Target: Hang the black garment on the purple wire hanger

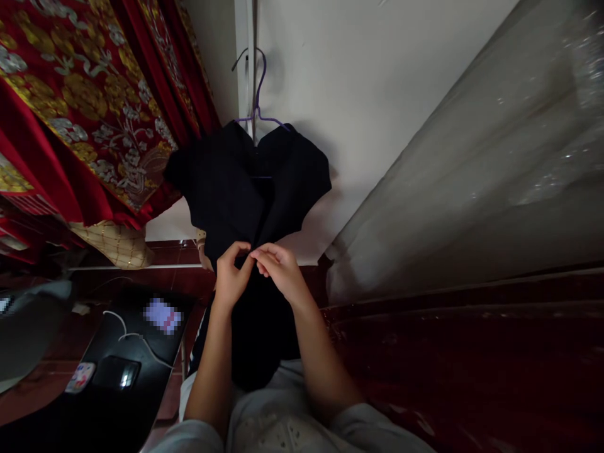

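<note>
A black short-sleeved shirt (221,189) hangs in front of me on a purple hanger (260,82), its collar parted at the top. At the middle of the shirt's front, my left hand (232,272) pinches the cloth between thumb and forefinger. Close beside it, my right hand (279,267) is closed in a pinch on the same front edge, its fingertips touching or nearly touching the left thumb. Any button or small fastener between the fingers is too small and dark to make out. Below my hands, the lower part of the shirt falls toward my lap.
Red embroidered cloth (89,88) hangs at the left. A black bench (141,358) at lower left carries a phone with a lit screen (163,316), a dark phone-like object (117,372) and a white cable (151,349). Plastic sheeting (448,176) covers something large at right.
</note>
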{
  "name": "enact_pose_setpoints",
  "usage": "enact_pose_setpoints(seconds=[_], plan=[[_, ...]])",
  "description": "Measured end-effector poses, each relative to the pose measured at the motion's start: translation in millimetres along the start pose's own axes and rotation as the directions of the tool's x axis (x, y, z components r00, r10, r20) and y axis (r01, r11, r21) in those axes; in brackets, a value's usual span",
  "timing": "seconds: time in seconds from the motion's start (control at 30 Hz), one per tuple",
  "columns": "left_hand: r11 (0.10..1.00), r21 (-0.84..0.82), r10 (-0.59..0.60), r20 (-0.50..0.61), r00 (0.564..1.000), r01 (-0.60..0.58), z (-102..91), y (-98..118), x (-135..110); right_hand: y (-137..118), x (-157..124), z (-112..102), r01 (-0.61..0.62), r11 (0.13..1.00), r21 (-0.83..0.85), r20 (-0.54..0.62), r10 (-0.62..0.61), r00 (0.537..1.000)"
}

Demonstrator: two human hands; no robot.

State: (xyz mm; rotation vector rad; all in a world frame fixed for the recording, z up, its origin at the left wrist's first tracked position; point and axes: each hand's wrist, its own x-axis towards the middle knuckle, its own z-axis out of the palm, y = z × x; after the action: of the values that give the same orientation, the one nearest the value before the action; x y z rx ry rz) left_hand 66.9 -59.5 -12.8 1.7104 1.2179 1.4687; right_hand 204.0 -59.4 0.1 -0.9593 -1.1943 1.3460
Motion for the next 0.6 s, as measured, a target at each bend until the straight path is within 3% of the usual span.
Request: enact_pose_setpoints(seconds=[0.23,0.6], plan=[[1.000,-0.031,-0.003,-0.030,1.000,0.002,2.7,6,0,-3,-1,3,-0.056,0.988,0.143,-0.017,0.059,0.998],[0.998,-0.055,0.005,-0.050,0.999,-0.008,18.5,10,-6,-8,-6,2,0.000,0.994,0.111,-0.130,0.015,0.991]])
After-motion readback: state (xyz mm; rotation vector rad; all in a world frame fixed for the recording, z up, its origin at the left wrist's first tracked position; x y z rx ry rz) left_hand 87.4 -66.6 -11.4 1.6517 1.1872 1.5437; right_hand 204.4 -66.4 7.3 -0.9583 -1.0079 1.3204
